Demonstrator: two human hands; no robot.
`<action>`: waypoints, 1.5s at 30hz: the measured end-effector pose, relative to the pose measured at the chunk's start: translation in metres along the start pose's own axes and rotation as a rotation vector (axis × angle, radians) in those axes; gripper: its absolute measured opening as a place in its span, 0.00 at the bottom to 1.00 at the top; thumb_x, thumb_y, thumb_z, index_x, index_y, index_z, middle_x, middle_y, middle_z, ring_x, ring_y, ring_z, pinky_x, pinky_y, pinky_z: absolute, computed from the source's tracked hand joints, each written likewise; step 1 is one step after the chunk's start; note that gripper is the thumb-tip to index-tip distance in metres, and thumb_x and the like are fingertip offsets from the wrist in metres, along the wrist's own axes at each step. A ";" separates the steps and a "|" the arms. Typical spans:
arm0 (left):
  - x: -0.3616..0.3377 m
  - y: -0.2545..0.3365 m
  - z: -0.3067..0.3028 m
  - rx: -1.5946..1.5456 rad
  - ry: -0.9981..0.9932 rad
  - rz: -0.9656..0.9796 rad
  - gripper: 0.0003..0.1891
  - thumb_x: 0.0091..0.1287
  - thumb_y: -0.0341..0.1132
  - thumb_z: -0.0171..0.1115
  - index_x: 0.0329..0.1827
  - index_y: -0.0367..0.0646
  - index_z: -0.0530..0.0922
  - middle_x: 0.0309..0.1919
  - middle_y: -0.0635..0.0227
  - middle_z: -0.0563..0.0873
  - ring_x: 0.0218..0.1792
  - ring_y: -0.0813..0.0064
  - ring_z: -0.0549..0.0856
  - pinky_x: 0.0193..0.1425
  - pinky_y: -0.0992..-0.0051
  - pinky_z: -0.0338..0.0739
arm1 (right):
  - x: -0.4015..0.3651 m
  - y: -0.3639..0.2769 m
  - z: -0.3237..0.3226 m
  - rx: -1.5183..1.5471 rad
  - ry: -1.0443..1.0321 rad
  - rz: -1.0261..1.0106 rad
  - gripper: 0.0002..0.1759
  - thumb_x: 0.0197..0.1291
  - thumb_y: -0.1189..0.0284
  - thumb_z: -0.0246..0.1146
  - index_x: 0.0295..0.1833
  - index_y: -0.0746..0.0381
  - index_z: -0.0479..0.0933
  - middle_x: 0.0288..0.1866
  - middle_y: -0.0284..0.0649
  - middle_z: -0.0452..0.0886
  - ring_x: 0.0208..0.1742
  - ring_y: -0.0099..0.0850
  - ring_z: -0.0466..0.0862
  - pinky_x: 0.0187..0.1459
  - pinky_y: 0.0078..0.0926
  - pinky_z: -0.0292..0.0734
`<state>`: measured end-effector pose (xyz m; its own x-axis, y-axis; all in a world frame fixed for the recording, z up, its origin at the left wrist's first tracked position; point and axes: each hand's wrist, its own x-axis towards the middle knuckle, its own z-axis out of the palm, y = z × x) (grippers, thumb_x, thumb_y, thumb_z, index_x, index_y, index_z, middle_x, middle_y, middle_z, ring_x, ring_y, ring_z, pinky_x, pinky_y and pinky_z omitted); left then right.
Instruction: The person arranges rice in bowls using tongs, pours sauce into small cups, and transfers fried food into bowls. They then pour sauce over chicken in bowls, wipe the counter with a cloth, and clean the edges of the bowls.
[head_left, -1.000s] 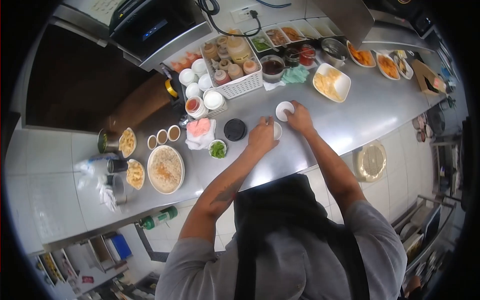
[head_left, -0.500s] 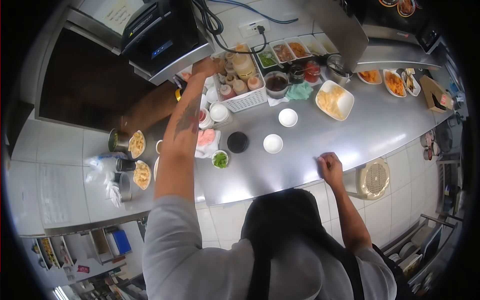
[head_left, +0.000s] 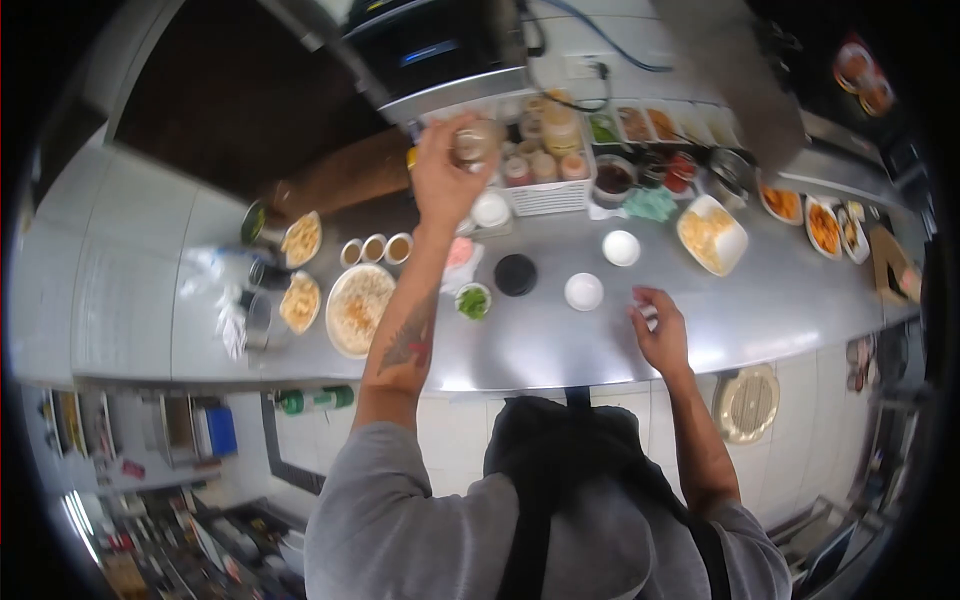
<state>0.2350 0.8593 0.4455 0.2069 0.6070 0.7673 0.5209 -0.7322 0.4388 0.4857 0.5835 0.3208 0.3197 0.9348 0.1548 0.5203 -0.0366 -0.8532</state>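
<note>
Above our table (head_left: 530,345), beside the basket (head_left: 550,198), our left grip (head_left: 446,170) clasps a container (head_left: 475,146) at its inner side, round end seemingly toward us, long axis too blurred; our right grip (head_left: 664,340) hangs loosely parted.

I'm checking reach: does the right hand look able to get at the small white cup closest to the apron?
Likely yes: the right hand is close by, and nothing visible stands between it and that small white cup.
</note>
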 end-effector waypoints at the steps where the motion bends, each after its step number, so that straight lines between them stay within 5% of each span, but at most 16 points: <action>1: -0.002 0.023 -0.020 0.037 -0.040 0.021 0.27 0.50 0.34 0.82 0.55 0.44 0.85 0.41 0.63 0.86 0.36 0.72 0.87 0.38 0.74 0.83 | 0.016 -0.026 0.007 -0.020 -0.009 -0.143 0.22 0.63 0.69 0.70 0.60 0.64 0.77 0.51 0.48 0.85 0.47 0.41 0.86 0.45 0.36 0.81; 6: -0.043 0.109 -0.067 -0.296 -0.352 -0.131 0.32 0.49 0.37 0.84 0.60 0.41 0.83 0.42 0.63 0.87 0.31 0.76 0.86 0.36 0.76 0.83 | 0.055 -0.144 0.044 0.078 0.016 -0.543 0.34 0.63 0.67 0.71 0.70 0.66 0.68 0.60 0.51 0.83 0.57 0.44 0.85 0.56 0.35 0.80; 8: -0.080 0.125 -0.075 -0.416 -0.334 -0.257 0.36 0.49 0.39 0.85 0.63 0.41 0.80 0.44 0.62 0.87 0.32 0.76 0.86 0.38 0.75 0.83 | 0.050 -0.130 0.041 0.306 -0.241 -0.258 0.39 0.63 0.65 0.72 0.74 0.65 0.62 0.64 0.52 0.80 0.62 0.41 0.83 0.60 0.36 0.77; 10: -0.125 0.125 -0.064 -0.411 -0.209 -0.303 0.46 0.49 0.40 0.86 0.72 0.40 0.73 0.54 0.58 0.85 0.36 0.75 0.86 0.43 0.75 0.83 | 0.051 -0.053 0.047 0.289 -0.212 -0.237 0.40 0.64 0.60 0.71 0.74 0.65 0.61 0.63 0.52 0.81 0.62 0.41 0.83 0.62 0.38 0.76; 14: -0.271 0.038 -0.078 -0.259 -0.046 -0.551 0.15 0.68 0.32 0.71 0.56 0.41 0.84 0.40 0.64 0.90 0.36 0.79 0.85 0.40 0.78 0.80 | 0.069 0.004 -0.018 -0.148 -0.217 -0.099 0.40 0.65 0.50 0.69 0.72 0.64 0.64 0.59 0.57 0.82 0.61 0.52 0.83 0.62 0.43 0.75; 15: -0.301 0.027 -0.088 -0.156 -0.092 -0.764 0.13 0.70 0.32 0.69 0.54 0.40 0.84 0.37 0.64 0.90 0.33 0.80 0.85 0.35 0.80 0.78 | 0.077 0.011 -0.031 -0.289 -0.323 -0.063 0.40 0.64 0.50 0.69 0.72 0.64 0.65 0.58 0.57 0.82 0.60 0.53 0.83 0.61 0.44 0.76; 18: -0.367 -0.010 -0.087 0.007 -0.041 -0.813 0.08 0.72 0.33 0.67 0.48 0.39 0.85 0.24 0.72 0.84 0.24 0.85 0.79 0.29 0.80 0.74 | 0.095 0.023 -0.050 -0.581 -0.452 -0.044 0.39 0.60 0.52 0.71 0.69 0.64 0.69 0.54 0.57 0.84 0.56 0.53 0.85 0.57 0.46 0.78; 20: -0.377 -0.019 -0.082 0.175 -0.054 -0.723 0.07 0.71 0.35 0.68 0.45 0.42 0.85 0.20 0.73 0.81 0.21 0.82 0.78 0.27 0.77 0.73 | 0.108 0.026 -0.054 -0.819 -0.652 -0.067 0.36 0.58 0.54 0.72 0.65 0.65 0.71 0.52 0.56 0.85 0.54 0.52 0.86 0.56 0.45 0.79; 27: -0.368 -0.012 -0.077 0.275 -0.034 -0.794 0.06 0.67 0.36 0.67 0.42 0.46 0.85 0.20 0.68 0.82 0.22 0.71 0.83 0.29 0.70 0.77 | 0.147 0.009 -0.035 -1.279 -0.793 -0.236 0.25 0.52 0.59 0.74 0.51 0.64 0.83 0.44 0.51 0.88 0.47 0.49 0.89 0.48 0.46 0.84; 30: -0.368 -0.012 -0.076 0.296 -0.035 -0.797 0.06 0.67 0.36 0.67 0.44 0.46 0.85 0.20 0.68 0.83 0.22 0.71 0.83 0.30 0.70 0.78 | 0.153 -0.015 -0.022 -1.389 -0.830 -0.234 0.18 0.52 0.64 0.74 0.46 0.61 0.88 0.49 0.45 0.90 0.52 0.42 0.90 0.50 0.40 0.86; 45: -0.368 -0.013 -0.076 0.302 -0.069 -0.767 0.08 0.69 0.36 0.66 0.47 0.45 0.84 0.20 0.71 0.81 0.21 0.77 0.80 0.29 0.73 0.75 | 0.164 -0.020 -0.020 -1.446 -0.838 -0.213 0.16 0.54 0.68 0.70 0.48 0.60 0.88 0.50 0.46 0.90 0.53 0.43 0.90 0.49 0.40 0.86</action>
<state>0.0896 0.6217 0.1927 -0.2514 0.9292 0.2710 0.7362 0.0017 0.6768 0.5433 0.7303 0.3730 -0.0791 0.8652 -0.4951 0.8960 0.2794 0.3450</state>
